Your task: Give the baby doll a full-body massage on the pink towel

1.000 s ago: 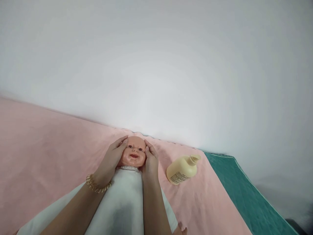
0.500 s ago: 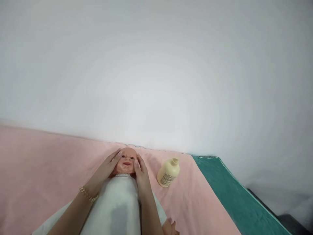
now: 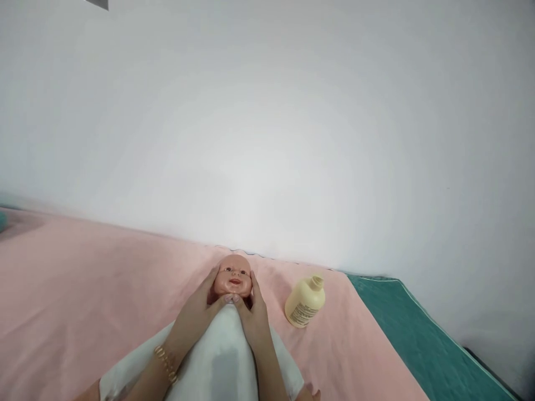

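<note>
A baby doll [image 3: 236, 283] in a white garment [image 3: 225, 348] lies on its back, its head toward the wall. My left hand [image 3: 200, 312] cups the left side of the doll's head as I see it, fingers along the cheek. On the other side my right hand [image 3: 254, 314] mirrors it. Both thumbs meet under the chin, their tips nearly touching. The doll's arms stick out below my forearms, partly out of view. A gold bracelet [image 3: 166, 365] circles my left wrist.
To the right of the doll stands a pale yellow bottle [image 3: 305, 302] with an open neck and a printed label. Pink cloth [image 3: 104, 289] covers the surface, with a green cover [image 3: 418, 323] showing at the right. Behind rises a white wall [image 3: 267, 139].
Both thumbs have slid from the doll's cheeks down to the middle under its chin. My fingers remain along the head's sides. The whole view has shifted slightly, so things appear further right.
</note>
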`<control>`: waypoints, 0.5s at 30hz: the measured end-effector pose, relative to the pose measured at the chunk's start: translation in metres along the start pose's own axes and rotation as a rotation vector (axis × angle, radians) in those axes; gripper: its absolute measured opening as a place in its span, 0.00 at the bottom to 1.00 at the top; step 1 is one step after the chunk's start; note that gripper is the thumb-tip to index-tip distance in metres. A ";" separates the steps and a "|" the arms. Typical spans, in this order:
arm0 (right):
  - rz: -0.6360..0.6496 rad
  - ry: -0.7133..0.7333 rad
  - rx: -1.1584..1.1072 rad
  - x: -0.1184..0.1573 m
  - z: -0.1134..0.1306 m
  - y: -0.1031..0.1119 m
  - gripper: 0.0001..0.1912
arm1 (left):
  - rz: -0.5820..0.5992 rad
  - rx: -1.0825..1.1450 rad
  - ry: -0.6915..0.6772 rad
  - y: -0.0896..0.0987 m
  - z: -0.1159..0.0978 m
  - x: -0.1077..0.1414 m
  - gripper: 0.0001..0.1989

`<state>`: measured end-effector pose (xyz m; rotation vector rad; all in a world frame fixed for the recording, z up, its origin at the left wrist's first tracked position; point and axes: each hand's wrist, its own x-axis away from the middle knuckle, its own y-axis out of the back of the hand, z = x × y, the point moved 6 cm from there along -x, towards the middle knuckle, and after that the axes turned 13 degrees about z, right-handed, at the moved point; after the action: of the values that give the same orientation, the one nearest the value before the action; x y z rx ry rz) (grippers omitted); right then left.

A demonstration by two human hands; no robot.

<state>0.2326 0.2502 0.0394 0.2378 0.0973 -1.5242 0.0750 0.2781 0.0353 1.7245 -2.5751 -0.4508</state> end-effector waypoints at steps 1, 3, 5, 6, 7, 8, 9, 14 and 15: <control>-0.004 -0.010 0.008 0.000 0.000 0.000 0.43 | -0.013 -0.019 0.020 0.000 -0.001 0.000 0.40; -0.014 -0.036 0.017 0.000 0.000 0.000 0.44 | -0.034 -0.041 0.036 0.001 -0.003 -0.001 0.38; -0.024 -0.055 0.019 0.000 -0.001 0.000 0.44 | -0.033 -0.025 0.023 0.002 -0.005 -0.001 0.37; -0.031 -0.062 0.019 0.000 -0.001 0.000 0.44 | -0.029 -0.010 0.018 0.002 -0.006 -0.001 0.36; -0.040 -0.068 0.020 0.000 -0.001 0.001 0.43 | -0.021 0.000 0.019 0.001 -0.005 -0.002 0.36; -0.049 -0.075 0.023 0.001 -0.001 0.001 0.43 | -0.017 0.001 0.027 0.002 -0.005 -0.002 0.36; -0.056 -0.082 0.024 0.001 -0.001 0.001 0.42 | -0.016 -0.010 0.040 0.002 -0.004 -0.002 0.36; -0.059 -0.113 0.017 0.003 0.006 0.000 0.40 | -0.026 -0.091 0.129 0.006 0.000 -0.001 0.36; -0.058 -0.123 0.016 0.004 0.007 0.001 0.39 | -0.024 -0.097 0.137 0.006 -0.001 -0.001 0.36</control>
<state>0.2328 0.2452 0.0456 0.1547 -0.0052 -1.5936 0.0698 0.2808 0.0378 1.6933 -2.4001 -0.4346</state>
